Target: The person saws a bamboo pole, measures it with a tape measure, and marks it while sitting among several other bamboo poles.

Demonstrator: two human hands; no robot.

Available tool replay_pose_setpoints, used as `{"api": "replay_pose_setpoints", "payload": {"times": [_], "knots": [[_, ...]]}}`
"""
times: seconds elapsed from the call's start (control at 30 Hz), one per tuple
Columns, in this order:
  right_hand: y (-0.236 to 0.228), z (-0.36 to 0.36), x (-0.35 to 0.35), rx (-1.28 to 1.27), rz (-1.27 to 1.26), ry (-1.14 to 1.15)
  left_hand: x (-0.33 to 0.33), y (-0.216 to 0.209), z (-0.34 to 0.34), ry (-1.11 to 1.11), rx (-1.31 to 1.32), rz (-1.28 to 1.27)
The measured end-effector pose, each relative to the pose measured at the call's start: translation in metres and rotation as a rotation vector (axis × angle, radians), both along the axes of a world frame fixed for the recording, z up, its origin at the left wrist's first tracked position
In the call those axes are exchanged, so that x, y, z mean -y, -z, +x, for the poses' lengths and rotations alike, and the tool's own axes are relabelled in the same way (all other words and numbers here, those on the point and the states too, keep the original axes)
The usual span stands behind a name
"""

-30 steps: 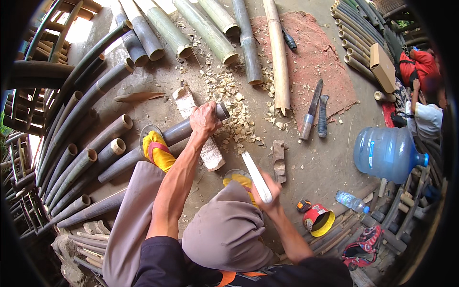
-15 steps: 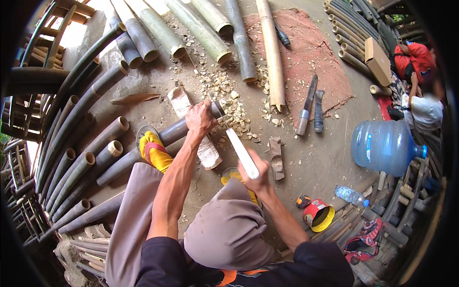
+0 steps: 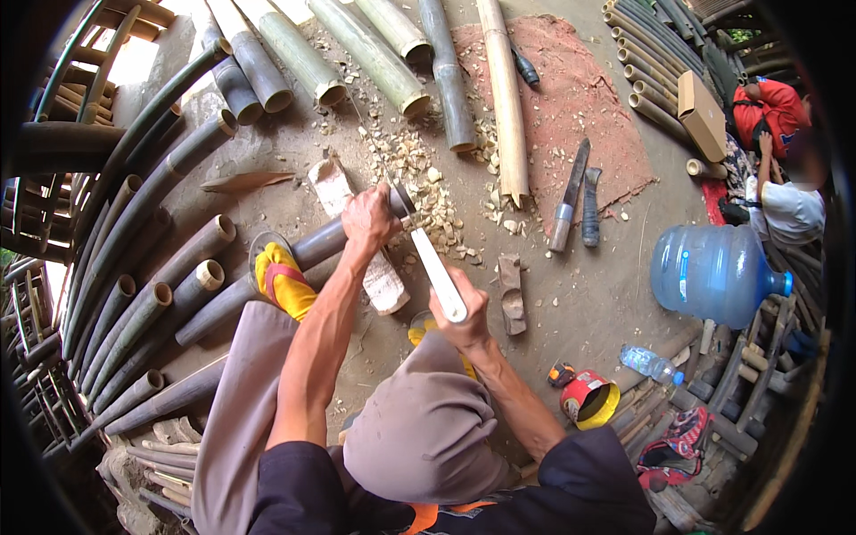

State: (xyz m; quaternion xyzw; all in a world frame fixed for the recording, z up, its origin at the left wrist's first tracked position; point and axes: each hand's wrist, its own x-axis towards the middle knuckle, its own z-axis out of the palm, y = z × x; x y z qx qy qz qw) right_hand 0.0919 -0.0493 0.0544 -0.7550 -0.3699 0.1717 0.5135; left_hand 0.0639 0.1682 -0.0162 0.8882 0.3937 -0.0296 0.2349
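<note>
My left hand [image 3: 367, 219] is wrapped round a dark bamboo pole [image 3: 319, 241], just short of its cut end. My right hand [image 3: 465, 310] grips the white handle of a saw [image 3: 437, 275]. Its blade appears edge-on as a thin line running away past the pole's end. The pole rests across a pale, rough log [image 3: 384, 287]. One foot in a yellow sock and sandal [image 3: 283, 272] presses on the pole; the other, partly hidden by my clothing, shows under my right hand.
Wood chips [image 3: 434, 201] litter the ground beyond the pole. Two knives [image 3: 571, 196] lie to the right, near a notched wood block [image 3: 512, 294]. Bamboo poles [image 3: 370, 58] lie at the far side and left. A blue water jug [image 3: 713, 275] stands right; people sit behind it.
My right hand and the saw handle have shifted a little forward and left. My left hand keeps its hold on the bamboo pole.
</note>
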Motion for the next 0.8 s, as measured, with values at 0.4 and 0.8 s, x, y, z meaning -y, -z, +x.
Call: {"api": "replay_pose_setpoints", "payload": {"times": [0.4, 0.8], "knots": [[-0.023, -0.002, 0.079, -0.013, -0.176, -0.110, -0.002, 0.002, -0.003, 0.017, -0.033, -0.015], [-0.053, -0.041, 0.173, 0.122, -0.249, -0.094, -0.007, 0.003, -0.010, 0.015, -0.058, 0.016]]}}
